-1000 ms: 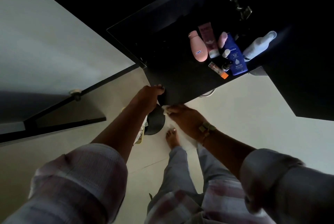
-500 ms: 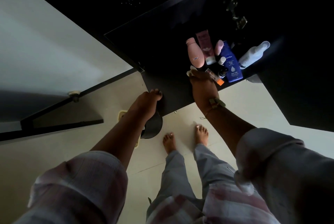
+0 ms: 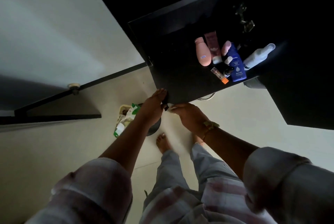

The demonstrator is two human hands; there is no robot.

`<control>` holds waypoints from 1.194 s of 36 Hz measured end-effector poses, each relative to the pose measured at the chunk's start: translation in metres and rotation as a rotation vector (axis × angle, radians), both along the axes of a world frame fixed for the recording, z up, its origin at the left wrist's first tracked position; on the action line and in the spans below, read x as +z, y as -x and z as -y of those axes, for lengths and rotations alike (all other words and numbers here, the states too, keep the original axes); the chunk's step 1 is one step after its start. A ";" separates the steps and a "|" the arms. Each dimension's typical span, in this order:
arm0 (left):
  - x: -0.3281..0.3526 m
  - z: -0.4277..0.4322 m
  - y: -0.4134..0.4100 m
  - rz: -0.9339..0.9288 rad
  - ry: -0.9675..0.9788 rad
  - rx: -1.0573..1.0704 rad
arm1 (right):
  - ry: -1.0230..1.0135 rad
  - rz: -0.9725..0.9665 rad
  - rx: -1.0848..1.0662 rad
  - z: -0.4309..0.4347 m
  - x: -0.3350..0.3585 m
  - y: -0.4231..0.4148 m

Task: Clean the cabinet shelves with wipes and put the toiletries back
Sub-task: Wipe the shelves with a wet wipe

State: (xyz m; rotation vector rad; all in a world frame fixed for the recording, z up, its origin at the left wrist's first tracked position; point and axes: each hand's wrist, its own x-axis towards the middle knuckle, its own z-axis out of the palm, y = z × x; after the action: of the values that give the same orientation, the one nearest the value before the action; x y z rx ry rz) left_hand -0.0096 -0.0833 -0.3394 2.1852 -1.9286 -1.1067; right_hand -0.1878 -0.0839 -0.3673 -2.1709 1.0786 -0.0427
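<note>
A black cabinet shelf [image 3: 180, 72] fills the upper middle. At its right end stand toiletries: a pink bottle [image 3: 203, 53], a mauve tube [image 3: 213, 46], a blue Nivea bottle [image 3: 236, 66], a white spray bottle [image 3: 258, 56], and a small orange-capped tube [image 3: 219, 75]. My left hand [image 3: 153, 104] grips the shelf's near front corner, fingers curled over the edge. Beside it, my right hand [image 3: 189, 117] pinches a white wipe [image 3: 170, 109] against the shelf's front edge.
A green-and-white wipes pack [image 3: 126, 119] lies on the pale floor below my left arm, next to a dark round object [image 3: 154, 129]. A white door with a knob [image 3: 73, 87] stands at left. A black panel [image 3: 298, 88] juts out at right.
Half a second ago my right hand reached up beside the toiletries; it has come back down to the shelf's front edge with the wipe. My left hand stayed at the corner.
</note>
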 end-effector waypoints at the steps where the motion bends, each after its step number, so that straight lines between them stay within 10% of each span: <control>1: -0.002 -0.011 -0.001 -0.027 0.023 0.074 | -0.048 0.037 -0.080 -0.001 0.004 -0.003; 8: 0.001 -0.084 -0.013 -0.344 0.030 0.456 | -0.369 0.240 -0.380 -0.012 0.034 -0.049; 20: -0.050 -0.162 -0.118 -0.507 -0.071 1.230 | -0.492 0.056 -0.226 -0.058 -0.003 -0.172; 30: -0.130 -0.150 -0.181 -0.072 -0.110 1.024 | -0.388 -0.173 -0.073 -0.073 -0.042 -0.200; 43: -0.179 -0.130 -0.176 -0.054 -0.115 0.837 | -0.337 -0.230 -0.061 -0.076 -0.057 -0.189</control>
State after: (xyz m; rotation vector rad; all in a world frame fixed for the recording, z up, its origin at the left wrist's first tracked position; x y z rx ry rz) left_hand 0.1665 0.0467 -0.5189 2.5585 -0.7525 -1.0783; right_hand 0.0009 -0.0079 -0.4246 -1.8695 1.1850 0.3452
